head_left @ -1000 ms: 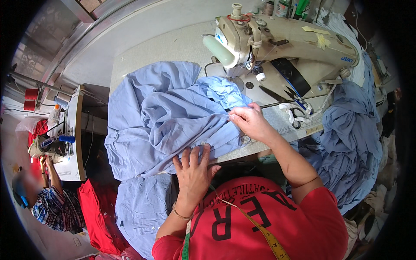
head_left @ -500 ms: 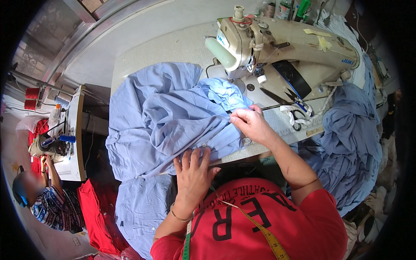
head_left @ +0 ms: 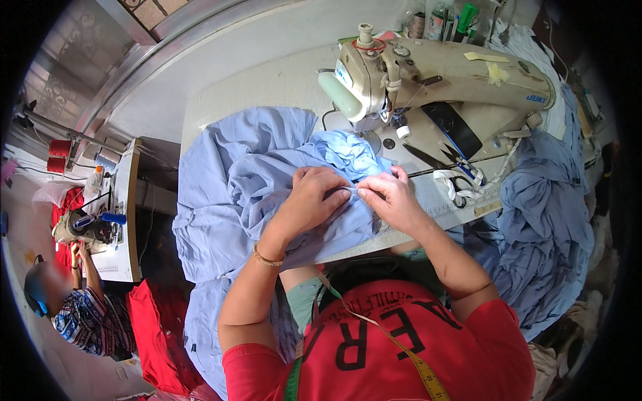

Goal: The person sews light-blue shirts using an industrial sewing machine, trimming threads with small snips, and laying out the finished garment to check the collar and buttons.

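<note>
A light blue garment (head_left: 267,167) lies bunched over the sewing table, and part of it hangs off the near edge at the left. My left hand (head_left: 314,198) pinches its cloth between thumb and fingers. Close beside it, my right hand (head_left: 388,198) grips the same cloth, so the two thumbs nearly meet. The fabric just beyond my fingers is brightly lit, in front of the needle area of the sewing machine (head_left: 428,73). My fingertips partly hide the bit of cloth between them.
Scissors (head_left: 461,167) with white-wrapped handles and a dark phone-like slab (head_left: 451,128) lie by the machine. More blue cloth (head_left: 545,214) is heaped at the right. A tape measure (head_left: 374,324) hangs down my front. Another person (head_left: 90,314) works at a machine far left, near red cloth (head_left: 157,341).
My left hand has risen from lying flat on the garment near the table edge and now pinches cloth beside my right hand. My right hand stays at about the same spot.
</note>
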Available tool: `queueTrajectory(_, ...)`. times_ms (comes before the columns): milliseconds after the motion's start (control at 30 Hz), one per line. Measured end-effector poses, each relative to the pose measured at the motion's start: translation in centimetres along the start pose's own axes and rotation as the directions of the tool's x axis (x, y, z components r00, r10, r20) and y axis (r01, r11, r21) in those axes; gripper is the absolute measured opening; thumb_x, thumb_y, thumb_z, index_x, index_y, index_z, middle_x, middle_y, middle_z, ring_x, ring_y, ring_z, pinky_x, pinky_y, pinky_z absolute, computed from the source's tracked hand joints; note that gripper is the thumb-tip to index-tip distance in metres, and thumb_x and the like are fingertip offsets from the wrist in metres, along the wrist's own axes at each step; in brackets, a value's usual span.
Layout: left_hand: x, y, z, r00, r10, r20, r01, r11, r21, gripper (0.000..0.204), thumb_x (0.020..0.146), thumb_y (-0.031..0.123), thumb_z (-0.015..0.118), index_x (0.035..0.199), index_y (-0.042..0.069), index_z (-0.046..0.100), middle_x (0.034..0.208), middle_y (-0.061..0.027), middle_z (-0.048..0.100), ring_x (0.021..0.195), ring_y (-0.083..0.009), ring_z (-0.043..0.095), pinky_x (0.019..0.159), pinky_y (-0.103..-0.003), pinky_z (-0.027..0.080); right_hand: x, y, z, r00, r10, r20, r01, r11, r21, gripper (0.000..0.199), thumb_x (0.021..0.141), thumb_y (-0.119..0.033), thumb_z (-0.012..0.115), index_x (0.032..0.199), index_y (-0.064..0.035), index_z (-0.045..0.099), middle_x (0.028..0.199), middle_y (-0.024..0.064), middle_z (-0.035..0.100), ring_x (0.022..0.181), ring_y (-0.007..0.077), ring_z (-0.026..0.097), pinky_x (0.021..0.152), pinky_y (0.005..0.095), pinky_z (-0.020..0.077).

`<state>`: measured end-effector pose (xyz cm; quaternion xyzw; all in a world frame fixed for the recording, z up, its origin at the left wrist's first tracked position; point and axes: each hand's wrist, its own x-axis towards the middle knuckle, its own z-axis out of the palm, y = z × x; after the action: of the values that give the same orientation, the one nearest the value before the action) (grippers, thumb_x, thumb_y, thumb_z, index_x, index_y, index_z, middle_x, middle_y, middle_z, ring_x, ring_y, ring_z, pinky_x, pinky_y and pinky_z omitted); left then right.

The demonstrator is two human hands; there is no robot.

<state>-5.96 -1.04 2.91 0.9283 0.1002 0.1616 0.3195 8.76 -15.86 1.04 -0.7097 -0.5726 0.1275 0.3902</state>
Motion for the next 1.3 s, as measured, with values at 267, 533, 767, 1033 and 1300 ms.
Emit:
queueTrajectory(267,-0.5,1.9,-0.9,0.906,-0.362,0.218,0.42,0.724,-0.546,0.019,0.088,0.019,0.062,0.086,0.0,0.064,0.074,0.0013,0.057,0.072,-0.0085,0.052,0.067,-0.027,0.042,0.4,-1.9,0.3,0.986,-0.028,-0.164,0.046,0.993,0.108,0.012,0.086,-0.017,0.059,0.093,-0.0071,0.062,0.084,0.0046,0.062,0.08,0.0184,0.058,0.092,0.0372,0.0324)
queueTrajectory(533,-2.6,4.0,-0.5,0.853,-0.496,0.162,0.45,0.544,-0.708,0.014,0.088,0.012,0.06,0.089,-0.002,0.062,0.071,0.004,0.057,0.066,-0.0042,0.049,0.057,-0.02,0.04,-1.5,-4.6,1.5,0.973,0.077,-0.215,0.023,0.903,0.428,0.014,0.084,-0.006,0.062,0.096,-0.0013,0.059,0.084,0.0084,0.062,0.07,0.0179,0.06,0.065,0.0283,0.0473)
queueTrajectory(767,-3.7,5.2,1.5,0.872,-0.47,-0.139,0.318,0.758,-0.57,0.011,0.086,0.007,0.061,0.091,-0.002,0.063,0.073,-0.0033,0.061,0.069,-0.0068,0.054,0.06,-0.024,0.044,-2.2,-4.0,3.0,0.959,0.268,-0.097,-0.144,0.748,0.648,0.014,0.086,-0.005,0.06,0.098,0.002,0.061,0.087,0.0068,0.066,0.082,0.009,0.06,0.073,0.0246,0.0487)
queueTrajectory(1033,-3.4,5.5,1.8,0.923,-0.141,-0.359,0.067,0.975,-0.211,0.011,0.08,0.001,0.064,0.091,0.0,0.063,0.075,-0.012,0.061,0.064,-0.0237,0.06,0.059,-0.029,0.048,-2.7,-3.4,3.3,0.956,0.28,-0.087,-0.143,0.704,0.696,0.015,0.086,-0.005,0.059,0.1,0.0025,0.062,0.088,0.0061,0.066,0.083,0.0083,0.06,0.074,0.0242,0.0488)
queueTrajectory(1300,-3.0,5.1,0.6,0.968,-0.098,-0.232,0.047,0.976,-0.212,0.01,0.081,0.002,0.063,0.091,0.0,0.062,0.076,-0.0135,0.06,0.065,-0.0262,0.061,0.06,-0.031,0.048,-2.4,-3.2,2.3,0.98,0.198,-0.03,-0.14,0.784,0.604,0.017,0.086,-0.006,0.056,0.099,0.005,0.061,0.085,0.007,0.067,0.079,0.0095,0.061,0.072,0.0258,0.0496)
